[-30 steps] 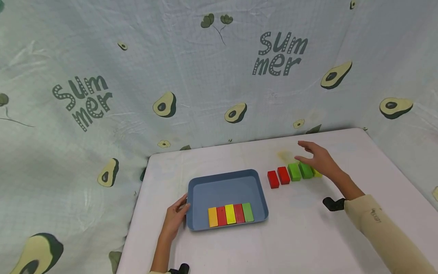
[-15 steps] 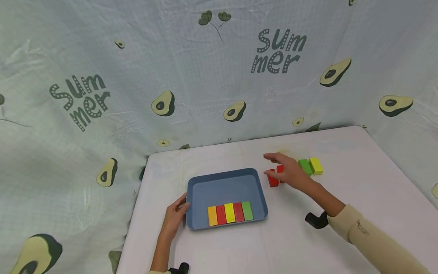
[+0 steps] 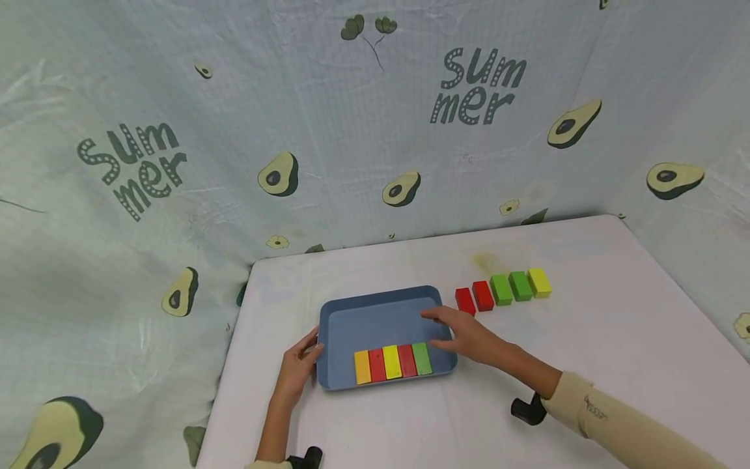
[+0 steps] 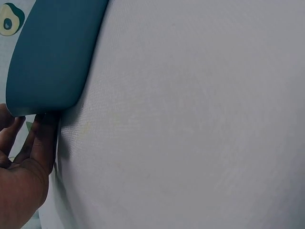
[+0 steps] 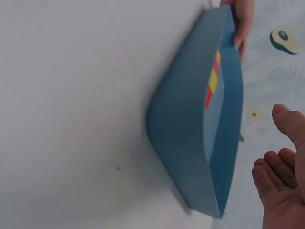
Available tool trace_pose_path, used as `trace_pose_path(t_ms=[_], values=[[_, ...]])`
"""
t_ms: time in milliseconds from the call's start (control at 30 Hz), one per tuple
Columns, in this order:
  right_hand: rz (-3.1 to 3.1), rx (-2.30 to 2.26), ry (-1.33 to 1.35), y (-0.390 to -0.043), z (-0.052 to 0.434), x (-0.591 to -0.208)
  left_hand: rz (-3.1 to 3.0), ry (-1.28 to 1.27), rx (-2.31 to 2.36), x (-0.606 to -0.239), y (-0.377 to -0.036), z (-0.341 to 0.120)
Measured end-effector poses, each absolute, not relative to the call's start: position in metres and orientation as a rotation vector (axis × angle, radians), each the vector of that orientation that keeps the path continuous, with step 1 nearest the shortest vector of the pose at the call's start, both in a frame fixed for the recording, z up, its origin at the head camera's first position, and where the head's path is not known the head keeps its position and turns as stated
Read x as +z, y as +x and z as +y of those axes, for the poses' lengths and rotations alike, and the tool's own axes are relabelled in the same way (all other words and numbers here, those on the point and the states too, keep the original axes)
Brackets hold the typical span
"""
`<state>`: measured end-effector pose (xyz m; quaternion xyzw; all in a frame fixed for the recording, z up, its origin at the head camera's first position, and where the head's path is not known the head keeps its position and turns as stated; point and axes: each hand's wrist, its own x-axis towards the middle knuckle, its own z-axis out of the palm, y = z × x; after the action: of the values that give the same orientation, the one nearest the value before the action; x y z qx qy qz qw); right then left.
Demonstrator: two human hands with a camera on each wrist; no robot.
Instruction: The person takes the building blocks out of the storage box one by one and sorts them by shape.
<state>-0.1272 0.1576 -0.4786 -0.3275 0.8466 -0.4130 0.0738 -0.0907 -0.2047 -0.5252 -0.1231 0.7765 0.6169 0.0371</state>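
Note:
A blue-grey tray (image 3: 369, 322) lies on the table. Along its near side sits a row of blocks: orange (image 3: 362, 367), red (image 3: 377, 365), yellow (image 3: 392, 362), another red and, at the right end, green (image 3: 422, 359). My left hand (image 3: 295, 374) grips the tray's left edge, thumb at the rim and fingers against the outer wall (image 4: 52, 62) in the left wrist view. Over the tray's right side hovers my right hand (image 3: 469, 335), thumb and fingers spread apart with nothing between them. In the right wrist view that hand (image 5: 286, 176) stays above the rim.
Beyond the tray's right edge, two red blocks (image 3: 483, 296), two green blocks (image 3: 520, 286) and a yellow block (image 3: 539, 283) stand in a slanted row on the white table (image 3: 586, 312). A printed cloth (image 3: 328, 111) hangs behind the table.
My right hand has moved left and nearer, from above the green and yellow blocks, past the red ones, to over the tray's right side. My left hand has stayed at the tray's edge.

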Motion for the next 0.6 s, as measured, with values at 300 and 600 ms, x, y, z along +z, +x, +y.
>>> trace_pose_path(t_ms=[300, 600], values=[[2.518, -1.037, -0.975, -0.11, 0.145, -0.502, 2.392, -0.357, 1.883, -0.525, -0.085, -0.203], [2.589, -0.86, -0.906, -0.11, 0.135, -0.503, 2.415, -0.351, 1.874, -0.521, -0.087, -0.204]])
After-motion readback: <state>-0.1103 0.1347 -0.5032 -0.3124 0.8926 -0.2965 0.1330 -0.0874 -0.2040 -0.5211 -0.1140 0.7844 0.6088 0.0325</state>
